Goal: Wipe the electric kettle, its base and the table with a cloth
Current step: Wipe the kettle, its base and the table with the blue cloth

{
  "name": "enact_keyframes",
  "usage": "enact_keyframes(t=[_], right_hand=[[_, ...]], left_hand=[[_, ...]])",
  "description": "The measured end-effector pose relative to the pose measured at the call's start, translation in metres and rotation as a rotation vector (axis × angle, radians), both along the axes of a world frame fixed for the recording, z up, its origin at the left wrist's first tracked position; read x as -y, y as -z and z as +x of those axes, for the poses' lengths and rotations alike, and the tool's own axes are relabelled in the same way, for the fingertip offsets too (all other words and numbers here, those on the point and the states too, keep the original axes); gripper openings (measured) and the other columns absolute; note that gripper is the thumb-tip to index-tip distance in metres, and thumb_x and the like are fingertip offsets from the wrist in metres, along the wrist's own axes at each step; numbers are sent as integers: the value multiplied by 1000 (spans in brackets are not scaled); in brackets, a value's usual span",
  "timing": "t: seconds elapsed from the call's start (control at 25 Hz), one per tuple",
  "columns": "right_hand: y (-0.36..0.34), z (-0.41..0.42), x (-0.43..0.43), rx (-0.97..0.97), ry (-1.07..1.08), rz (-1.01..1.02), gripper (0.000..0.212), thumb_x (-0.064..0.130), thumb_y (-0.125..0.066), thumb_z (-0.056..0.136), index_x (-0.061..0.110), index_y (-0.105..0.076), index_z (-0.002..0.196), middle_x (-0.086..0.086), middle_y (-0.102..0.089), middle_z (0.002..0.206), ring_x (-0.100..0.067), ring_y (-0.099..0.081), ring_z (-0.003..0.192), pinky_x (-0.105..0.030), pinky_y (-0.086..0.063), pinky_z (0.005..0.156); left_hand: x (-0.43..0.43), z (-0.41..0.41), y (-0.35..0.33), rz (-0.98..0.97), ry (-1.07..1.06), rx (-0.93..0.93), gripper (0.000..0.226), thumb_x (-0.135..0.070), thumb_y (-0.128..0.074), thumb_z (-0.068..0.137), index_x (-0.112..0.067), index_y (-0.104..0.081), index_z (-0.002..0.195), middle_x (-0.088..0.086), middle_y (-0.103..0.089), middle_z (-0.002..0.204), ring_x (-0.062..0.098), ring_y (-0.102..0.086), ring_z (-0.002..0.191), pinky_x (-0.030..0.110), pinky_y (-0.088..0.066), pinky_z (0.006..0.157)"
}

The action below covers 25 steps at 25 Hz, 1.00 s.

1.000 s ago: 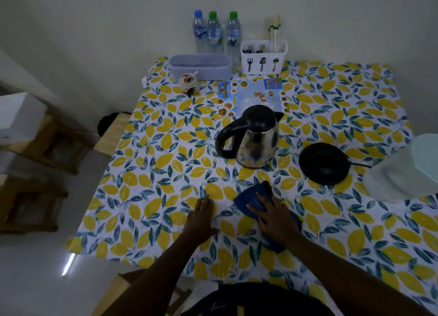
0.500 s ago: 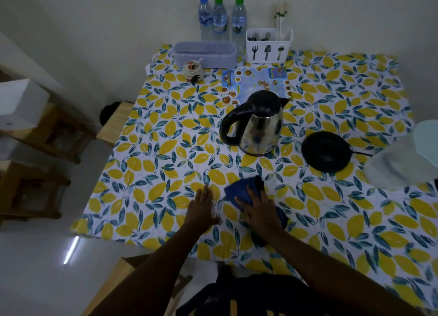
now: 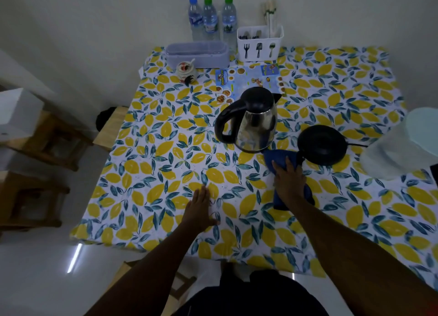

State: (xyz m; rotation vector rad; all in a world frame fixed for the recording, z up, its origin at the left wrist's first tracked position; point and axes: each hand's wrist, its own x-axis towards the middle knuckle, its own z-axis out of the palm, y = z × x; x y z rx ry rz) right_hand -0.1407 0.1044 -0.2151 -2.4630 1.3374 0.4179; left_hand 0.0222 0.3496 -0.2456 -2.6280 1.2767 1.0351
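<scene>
The right grip [image 3: 288,180] (fingers straight) presses the blue cloth [image 3: 276,158] on the counter [image 3: 151,164] just beside the kettle [image 3: 256,123]; the left grip [image 3: 200,209] lies flat, fingers straight.

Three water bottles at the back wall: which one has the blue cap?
The leftmost water bottle, farthest from the white cutlery holder; the middle bottle and the right bottle have green caps.

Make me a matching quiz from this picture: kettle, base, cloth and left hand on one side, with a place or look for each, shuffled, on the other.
1 kettle
2 base
3 cloth
4 left hand

A under the right hand
B flat on the table, holding nothing
C black disc, nothing on it
D steel, black handle

Pairs: 1-D, 2-C, 3-A, 4-B
</scene>
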Motion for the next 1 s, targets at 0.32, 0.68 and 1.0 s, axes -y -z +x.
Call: enact_keyframes(t=[0.32,0.68,1.0], right_hand=[[30,-10,-112,107,-398,92,48,34,-38,100,38,-27,147,-10,-13,162,-49,-15,142,-66,-26,108],[30,-26,18,13,45,-38,52,32,-41,100,38,-22,148,-7,-7,163,-45,-14,143,-59,-32,108],[31,24,-85,70,-262,13,58,27,-43,96,37,-20,149,-13,-5,162,-49,-11,142,-63,-26,108]], left_hand=[[1,-1,2,-8,-1,10,119,-53,-71,76,-9,12,150,9,19,161,31,13,149,52,-16,119],[0,1,3,14,30,11,122,-59,-69,75,-7,13,149,11,20,161,34,14,148,53,-16,119],[1,0,2,1,15,12,120,-56,-71,75,-9,11,150,10,19,161,33,14,148,52,-15,119]])
